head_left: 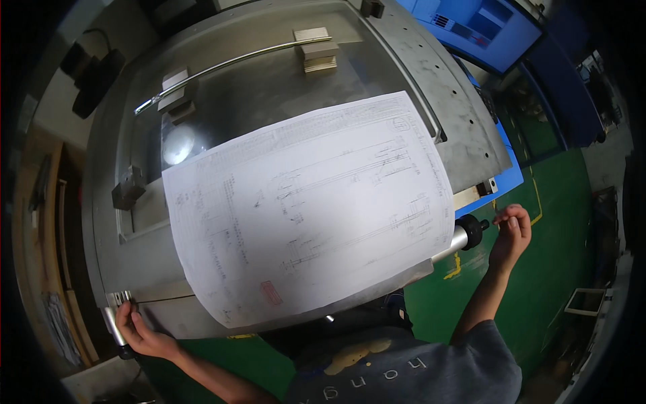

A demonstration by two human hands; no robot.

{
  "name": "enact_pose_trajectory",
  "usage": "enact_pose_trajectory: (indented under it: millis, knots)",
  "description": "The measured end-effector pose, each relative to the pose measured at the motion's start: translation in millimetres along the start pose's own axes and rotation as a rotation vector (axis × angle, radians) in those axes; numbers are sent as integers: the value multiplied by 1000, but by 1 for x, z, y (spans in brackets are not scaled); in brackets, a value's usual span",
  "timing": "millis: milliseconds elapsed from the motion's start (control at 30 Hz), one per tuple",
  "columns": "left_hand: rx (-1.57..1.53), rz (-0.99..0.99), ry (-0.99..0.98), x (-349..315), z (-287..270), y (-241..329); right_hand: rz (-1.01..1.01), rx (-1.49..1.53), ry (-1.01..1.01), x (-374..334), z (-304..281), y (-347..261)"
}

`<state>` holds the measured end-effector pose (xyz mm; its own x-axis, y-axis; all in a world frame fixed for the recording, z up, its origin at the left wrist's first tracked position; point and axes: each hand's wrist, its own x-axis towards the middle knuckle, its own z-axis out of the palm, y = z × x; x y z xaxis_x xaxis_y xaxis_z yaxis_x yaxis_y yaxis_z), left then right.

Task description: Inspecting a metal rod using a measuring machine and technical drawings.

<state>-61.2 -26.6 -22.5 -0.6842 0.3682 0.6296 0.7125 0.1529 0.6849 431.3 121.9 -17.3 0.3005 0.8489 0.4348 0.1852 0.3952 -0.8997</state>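
Hands from the head cam: our left hand [142, 336] curls at a silver bar [113, 324], can't tell if it's gripping; our right hand [512, 233], half-curled, looks empty beside the black knob [473, 230]. Our paper drawing [343, 202] covers the metal surface's [464, 114] near side.

The left hand [145, 333] is at the front left corner of a table [148, 269] and the right hand [513, 229] is just beside a knob [473, 231] at the front right, with a large paper sheet [350, 209] lying on the table between them. Behind the sheet, farther from both hands, a rod [232, 64] lies across two stacks of blocks [319, 57], and a separate block [129, 187] sits beyond the left hand. A screen [481, 27] stands well beyond the right hand; a shelf unit [67, 269] stands left of the left hand.
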Motion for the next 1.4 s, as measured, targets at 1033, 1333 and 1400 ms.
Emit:
enact_pose_trajectory:
  millis: [1033,1333,1400]
  knots:
    - [-39,239,83,5,8,12,231,-1018,303,67,-7,147]
    - [-17,211,75,6,7,15,137,-1008,316,65,0,146]
    - [-22,200,83,4,7,16,96,-955,340,65,0,151]
